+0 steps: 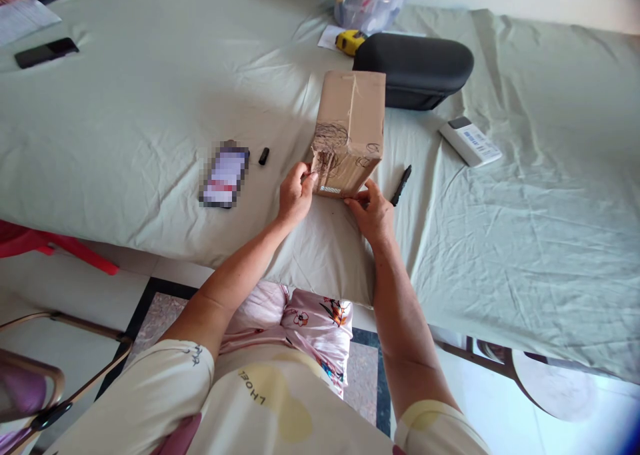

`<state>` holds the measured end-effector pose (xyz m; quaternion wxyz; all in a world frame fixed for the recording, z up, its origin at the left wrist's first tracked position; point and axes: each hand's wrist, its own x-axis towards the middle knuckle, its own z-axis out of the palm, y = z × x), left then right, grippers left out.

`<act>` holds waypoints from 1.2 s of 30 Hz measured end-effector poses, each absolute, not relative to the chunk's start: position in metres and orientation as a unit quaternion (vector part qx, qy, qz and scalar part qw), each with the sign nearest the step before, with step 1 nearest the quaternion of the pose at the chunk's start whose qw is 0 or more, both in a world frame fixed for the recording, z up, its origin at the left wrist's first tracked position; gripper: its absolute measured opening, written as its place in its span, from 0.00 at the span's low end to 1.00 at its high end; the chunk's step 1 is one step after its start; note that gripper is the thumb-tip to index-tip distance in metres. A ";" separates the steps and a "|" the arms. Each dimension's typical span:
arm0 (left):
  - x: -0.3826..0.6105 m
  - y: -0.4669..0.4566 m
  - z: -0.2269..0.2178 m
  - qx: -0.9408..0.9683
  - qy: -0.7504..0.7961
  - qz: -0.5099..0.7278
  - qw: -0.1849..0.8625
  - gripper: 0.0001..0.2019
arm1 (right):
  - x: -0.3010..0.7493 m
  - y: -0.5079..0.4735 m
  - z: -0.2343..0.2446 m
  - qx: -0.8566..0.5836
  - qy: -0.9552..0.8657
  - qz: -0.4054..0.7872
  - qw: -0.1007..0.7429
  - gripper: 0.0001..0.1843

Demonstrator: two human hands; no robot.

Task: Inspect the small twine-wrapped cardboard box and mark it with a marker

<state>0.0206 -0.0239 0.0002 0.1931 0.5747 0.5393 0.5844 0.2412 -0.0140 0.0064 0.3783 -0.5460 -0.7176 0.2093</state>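
A brown cardboard box point(353, 115) with dark scribbles stands upright on the cloth-covered table point(165, 95), with a small white printed label low on its near face. At its left near edge my left hand point(297, 192) grips the cardboard, thumb on the near face and fingers curled at the side. My right hand point(373, 208) pinches the box's lower right near corner. Just right of that hand lies a black pen point(402, 186), with its cap point(264, 156) apart on the left. A phone point(225, 175) with a lit, blurred screen rests left of the cap.
Behind the box sit a black hard case point(415, 68), a yellow tape measure point(351, 42) and a clear plastic tub point(370, 2). A white box-shaped item point(471, 142) lies to the right. Another dark phone point(47, 52) is at far left. A red chair point(55, 242) stands by the table edge.
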 end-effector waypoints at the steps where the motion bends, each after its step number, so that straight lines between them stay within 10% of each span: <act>1: 0.020 -0.024 0.001 0.571 0.539 0.587 0.198 0.26 | 0.241 -0.014 0.006 -0.546 -0.713 0.212 0.385 0.30; 21: 0.021 -0.019 0.000 0.506 0.548 0.616 0.252 0.20 | 0.221 -0.034 0.022 -0.529 -0.735 0.270 0.327 0.13; 36: 0.024 -0.023 0.003 0.626 0.548 0.534 0.152 0.72 | 0.210 -0.037 0.019 -0.431 -0.828 0.215 0.288 0.13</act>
